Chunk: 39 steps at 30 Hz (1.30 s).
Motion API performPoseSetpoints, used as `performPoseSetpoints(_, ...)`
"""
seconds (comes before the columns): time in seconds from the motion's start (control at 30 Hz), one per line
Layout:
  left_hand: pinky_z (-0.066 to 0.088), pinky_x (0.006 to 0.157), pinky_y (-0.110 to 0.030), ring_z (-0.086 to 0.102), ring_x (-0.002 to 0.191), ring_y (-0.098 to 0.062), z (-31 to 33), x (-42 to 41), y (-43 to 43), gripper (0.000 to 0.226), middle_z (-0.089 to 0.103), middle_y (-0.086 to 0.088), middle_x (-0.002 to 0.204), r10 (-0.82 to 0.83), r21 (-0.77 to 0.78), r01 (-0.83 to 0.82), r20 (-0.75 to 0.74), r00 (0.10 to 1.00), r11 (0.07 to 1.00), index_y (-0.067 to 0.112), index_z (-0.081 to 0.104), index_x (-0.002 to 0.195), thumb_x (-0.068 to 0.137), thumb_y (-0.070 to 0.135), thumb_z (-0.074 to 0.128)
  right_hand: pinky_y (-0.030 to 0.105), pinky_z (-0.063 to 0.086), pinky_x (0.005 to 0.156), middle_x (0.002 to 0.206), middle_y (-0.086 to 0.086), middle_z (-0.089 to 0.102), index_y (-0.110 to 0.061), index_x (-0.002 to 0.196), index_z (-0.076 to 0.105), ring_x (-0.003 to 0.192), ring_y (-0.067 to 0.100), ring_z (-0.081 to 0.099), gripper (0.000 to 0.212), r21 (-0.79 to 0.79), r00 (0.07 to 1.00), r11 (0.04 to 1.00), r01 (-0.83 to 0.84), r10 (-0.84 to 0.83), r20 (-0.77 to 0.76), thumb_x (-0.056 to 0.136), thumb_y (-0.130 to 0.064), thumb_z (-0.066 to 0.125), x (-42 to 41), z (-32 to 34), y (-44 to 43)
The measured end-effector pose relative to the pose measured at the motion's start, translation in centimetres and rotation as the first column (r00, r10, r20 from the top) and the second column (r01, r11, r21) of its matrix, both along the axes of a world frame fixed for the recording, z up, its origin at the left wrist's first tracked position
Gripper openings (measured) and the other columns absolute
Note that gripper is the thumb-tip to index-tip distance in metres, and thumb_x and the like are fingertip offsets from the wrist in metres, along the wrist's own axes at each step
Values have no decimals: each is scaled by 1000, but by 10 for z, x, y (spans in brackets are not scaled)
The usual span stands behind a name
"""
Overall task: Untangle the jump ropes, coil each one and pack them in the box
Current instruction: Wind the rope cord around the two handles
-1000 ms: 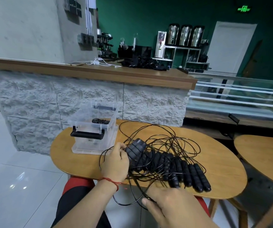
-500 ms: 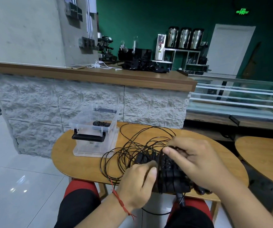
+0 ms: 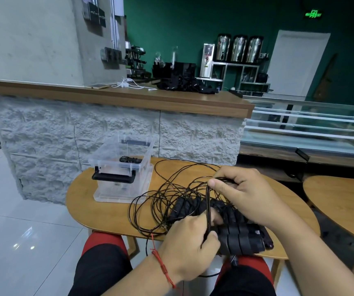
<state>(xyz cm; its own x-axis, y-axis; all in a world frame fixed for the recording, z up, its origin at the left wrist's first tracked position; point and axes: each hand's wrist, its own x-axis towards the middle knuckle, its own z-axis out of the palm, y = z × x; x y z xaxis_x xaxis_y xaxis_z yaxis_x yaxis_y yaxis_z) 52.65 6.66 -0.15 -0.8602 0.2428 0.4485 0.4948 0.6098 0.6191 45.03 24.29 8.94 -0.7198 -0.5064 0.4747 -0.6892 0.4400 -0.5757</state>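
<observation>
A tangle of thin black jump-rope cords (image 3: pixel 167 195) lies on the oval wooden table (image 3: pixel 107 212), with a bunch of black ribbed handles (image 3: pixel 235 233) at its near edge. My left hand (image 3: pixel 190 248) grips the cords and the handle bunch near the table's front. My right hand (image 3: pixel 242 193) pinches a loop of cord just above the handles, and a taut cord runs between both hands. A clear plastic box (image 3: pixel 120 171) with black latches stands at the table's left; one coiled black rope (image 3: pixel 130 160) lies inside it.
A stone-faced counter with a wooden top (image 3: pixel 116 97) rises just behind the table. A second wooden table (image 3: pixel 342 201) stands to the right. My knees in black and red trousers (image 3: pixel 101 263) are under the table's front edge. White tiled floor lies to the left.
My right hand has lifted a cord loop up off the handles. My left hand has closed further around the cord by the handle bunch. The box has not moved.
</observation>
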Motion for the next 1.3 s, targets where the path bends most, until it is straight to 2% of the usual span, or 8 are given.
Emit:
performPoseSetpoints(0.2,49,67,-55,56,69,-27,2,1,-4,28,64,-6,81,-83,227,52,127,989,973,33,48,116,92,25,37,24,31,55,53,-14,47,-32,82,72,52,6,39,22,30,999,999,42,-42,6,95,-50,72,-9,0,9)
performPoseSetpoints(0.37,52,72,-58,64,75,-32,8,7,-4,49,67,-8,89,-40,308,3,114,993,951,54,33,146,102,39,48,27,43,66,72,-6,67,-30,82,76,69,5,57,20,-124,991,991,56,-40,125,91,-48,75,-24,-17,8)
performPoseSetpoints(0.47,56,88,-55,72,90,-27,6,6,-7,70,74,-3,101,-86,301,46,119,989,953,56,24,158,100,43,61,18,45,66,75,-9,71,-28,80,78,70,2,62,16,-121,974,993,-14,41,225,93,-38,76,-28,-22,7)
performPoseSetpoints(0.6,48,107,-32,60,130,-8,16,17,-4,53,67,16,136,-160,431,108,84,984,896,40,55,148,103,17,42,23,50,70,76,-1,74,-14,81,78,71,8,64,24,-115,918,989,-91,128,375,94,-34,76,-34,-34,5)
performPoseSetpoints(0.73,53,68,-37,64,76,-27,16,2,-1,45,71,-16,96,-220,616,-66,376,900,785,22,70,125,89,29,43,21,50,69,75,4,71,-7,79,76,71,7,63,31,-111,929,991,-79,114,351,96,-33,75,-35,-48,3)
performPoseSetpoints(0.87,44,55,-35,56,68,-31,0,-4,1,34,65,-23,76,-339,692,-64,429,838,719,21,67,104,84,46,57,28,54,73,80,7,72,-11,80,75,74,7,63,27,-28,960,998,-52,58,273,98,-32,77,-38,-62,-1)
performPoseSetpoints(1.03,32,51,-30,51,67,-26,-4,12,6,34,63,-12,74,-363,685,-23,415,834,728,29,62,104,81,53,67,50,60,76,77,1,72,-24,81,73,77,24,70,13,98,983,995,-9,-9,182,90,-32,76,-47,-80,-2)
performPoseSetpoints(1.3,45,70,-36,58,69,-17,-5,11,1,35,61,-2,76,-266,553,-6,410,872,833,31,59,112,78,34,57,35,58,74,78,-4,75,-29,81,74,74,12,70,28,108,981,993,38,-58,185,95,-54,73,-43,-85,-8)
